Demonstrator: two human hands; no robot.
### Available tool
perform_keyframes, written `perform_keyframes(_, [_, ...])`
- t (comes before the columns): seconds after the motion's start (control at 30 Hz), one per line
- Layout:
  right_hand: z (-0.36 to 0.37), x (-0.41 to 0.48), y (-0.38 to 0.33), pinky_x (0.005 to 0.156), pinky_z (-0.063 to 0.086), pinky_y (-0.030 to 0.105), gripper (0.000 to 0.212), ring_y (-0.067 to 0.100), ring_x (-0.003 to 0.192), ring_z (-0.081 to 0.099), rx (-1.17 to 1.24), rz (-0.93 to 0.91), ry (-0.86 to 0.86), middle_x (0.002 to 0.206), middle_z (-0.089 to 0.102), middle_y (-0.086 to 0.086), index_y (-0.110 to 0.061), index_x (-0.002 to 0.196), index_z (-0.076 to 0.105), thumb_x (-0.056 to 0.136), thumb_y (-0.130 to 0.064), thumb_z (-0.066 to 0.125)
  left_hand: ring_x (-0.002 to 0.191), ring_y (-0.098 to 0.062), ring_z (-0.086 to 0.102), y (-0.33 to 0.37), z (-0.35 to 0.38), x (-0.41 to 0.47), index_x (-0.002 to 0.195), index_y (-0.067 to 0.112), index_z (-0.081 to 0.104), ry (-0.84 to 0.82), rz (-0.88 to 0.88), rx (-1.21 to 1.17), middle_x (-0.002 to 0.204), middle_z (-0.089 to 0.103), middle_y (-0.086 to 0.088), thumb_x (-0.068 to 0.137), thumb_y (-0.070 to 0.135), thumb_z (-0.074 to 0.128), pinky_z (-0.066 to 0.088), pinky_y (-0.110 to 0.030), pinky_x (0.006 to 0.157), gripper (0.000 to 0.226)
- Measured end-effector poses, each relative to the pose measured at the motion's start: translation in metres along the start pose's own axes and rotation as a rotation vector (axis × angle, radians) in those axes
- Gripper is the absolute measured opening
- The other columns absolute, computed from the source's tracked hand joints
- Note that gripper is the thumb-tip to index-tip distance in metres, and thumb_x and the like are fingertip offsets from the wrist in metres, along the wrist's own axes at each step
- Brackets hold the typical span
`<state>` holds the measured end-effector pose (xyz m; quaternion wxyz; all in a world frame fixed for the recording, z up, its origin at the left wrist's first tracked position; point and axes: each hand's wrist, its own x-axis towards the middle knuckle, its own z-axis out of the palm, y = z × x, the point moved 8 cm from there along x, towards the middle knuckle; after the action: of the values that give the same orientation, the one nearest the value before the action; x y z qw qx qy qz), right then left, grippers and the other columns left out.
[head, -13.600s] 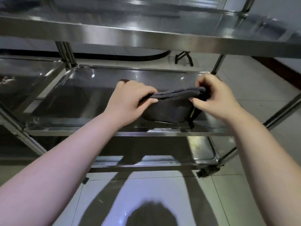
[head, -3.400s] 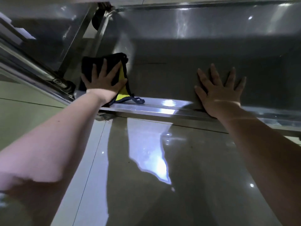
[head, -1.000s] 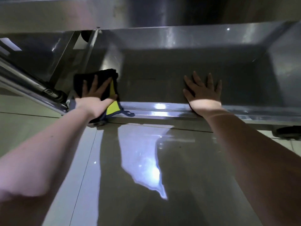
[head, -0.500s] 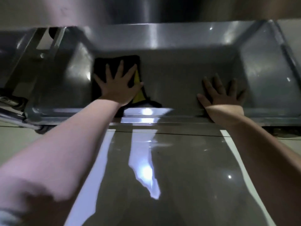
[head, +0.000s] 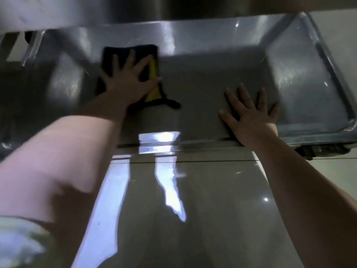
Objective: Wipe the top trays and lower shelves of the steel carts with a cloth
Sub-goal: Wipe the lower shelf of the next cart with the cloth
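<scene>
The bottom shelf (head: 309,78) of a steel cart is a shallow steel tray lying low over the floor. A dark cloth (head: 114,52) with a yellow patch and a dark loop lies on the shelf's left middle. My left hand (head: 127,78) presses flat on the cloth with fingers spread. My right hand (head: 249,115) rests flat on the bare shelf to the right, fingers spread, its heel at the front rim. The shelf above hides the far part of the tray.
A steel shelf edge (head: 173,8) runs across the top of the view above the tray. A caster (head: 320,149) sits under the tray's front right corner. Cart posts (head: 31,49) stand at the far left. Glossy floor tiles (head: 193,219) lie in front.
My left hand has slid the cloth away from the front left corner, rightward and deeper into the tray. My right hand has stayed flat near the front rim.
</scene>
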<state>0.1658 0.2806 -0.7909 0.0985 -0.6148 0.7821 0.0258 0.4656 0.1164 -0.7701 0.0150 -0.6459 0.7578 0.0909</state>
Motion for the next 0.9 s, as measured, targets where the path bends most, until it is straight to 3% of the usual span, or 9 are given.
perform_keyframes(0.1, [0.001, 0.0, -0.004, 0.112, -0.004, 0.067, 0.066, 0.034, 0.148, -0.014, -0.009, 0.001, 0.02, 0.16, -0.012, -0.021, -0.059, 0.144, -0.012, 0.085, -0.077, 0.01, 0.148, -0.036, -0.005, -0.099, -0.01, -0.014, 0.145, 0.061, 0.008, -0.008, -0.163, -0.009, 0.163, 0.0, 0.012, 0.072, 0.09, 0.026, -0.001, -0.073, 0.108, 0.081])
perform_keyframes(0.2, [0.003, -0.001, -0.007, 0.111, -0.004, 0.069, 0.065, 0.036, 0.147, -0.014, -0.024, 0.004, 0.017, 0.161, -0.013, -0.02, -0.057, 0.145, -0.012, 0.086, -0.076, 0.009, 0.148, -0.039, -0.004, -0.105, -0.007, -0.028, 0.146, 0.058, 0.004, -0.003, -0.202, 0.046, 0.164, -0.001, 0.009, 0.075, 0.087, 0.021, -0.002, -0.072, 0.109, 0.078])
perform_keyframes(0.3, [0.004, -0.001, -0.006, 0.11, -0.006, 0.07, 0.065, 0.037, 0.147, -0.015, -0.038, 0.006, 0.016, 0.161, -0.013, -0.019, -0.057, 0.145, -0.013, 0.086, -0.076, 0.008, 0.147, -0.041, -0.006, -0.048, 0.003, -0.036, 0.147, 0.057, 0.003, 0.031, -0.129, 0.048, 0.164, -0.004, 0.008, 0.082, 0.084, 0.023, -0.004, -0.074, 0.107, 0.073])
perform_keyframes(0.47, [0.002, 0.0, -0.003, 0.11, -0.005, 0.069, 0.063, 0.035, 0.148, -0.013, -0.005, 0.002, 0.02, 0.16, -0.012, -0.021, -0.058, 0.145, -0.011, 0.088, -0.075, 0.011, 0.146, -0.043, -0.014, 0.112, 0.035, -0.076, 0.147, 0.056, -0.003, 0.01, 0.149, 0.093, 0.163, -0.01, 0.007, 0.081, 0.083, 0.018, -0.012, -0.076, 0.103, 0.075])
perform_keyframes(0.57, [-0.001, -0.001, 0.0, 0.11, -0.006, 0.067, 0.064, 0.032, 0.148, -0.013, 0.051, 0.004, 0.032, 0.16, -0.008, -0.022, -0.058, 0.145, -0.005, 0.087, -0.075, 0.015, 0.146, -0.039, -0.018, 0.15, 0.047, -0.102, 0.146, 0.058, -0.004, 0.012, 0.195, 0.078, 0.163, -0.011, 0.01, 0.078, 0.084, 0.018, -0.019, -0.072, 0.101, 0.076])
perform_keyframes(0.7, [-0.002, -0.001, -0.002, 0.112, -0.006, 0.066, 0.064, 0.031, 0.149, -0.011, 0.074, 0.005, 0.03, 0.161, -0.004, -0.022, -0.058, 0.146, 0.001, 0.088, -0.073, 0.023, 0.148, -0.031, -0.017, 0.094, 0.036, -0.105, 0.139, 0.067, -0.005, -0.022, 0.178, 0.033, 0.162, -0.01, 0.017, 0.071, 0.09, 0.028, -0.015, -0.069, 0.107, 0.079])
perform_keyframes(0.9, [0.0, 0.001, -0.003, 0.111, -0.006, 0.068, 0.063, 0.034, 0.148, -0.011, 0.054, 0.015, 0.015, 0.161, -0.005, -0.02, -0.058, 0.146, -0.001, 0.089, -0.072, 0.021, 0.149, -0.033, -0.006, -0.085, 0.007, -0.122, 0.14, 0.067, 0.001, -0.03, -0.138, 0.051, 0.163, -0.005, 0.013, 0.065, 0.093, 0.016, -0.001, -0.067, 0.112, 0.082])
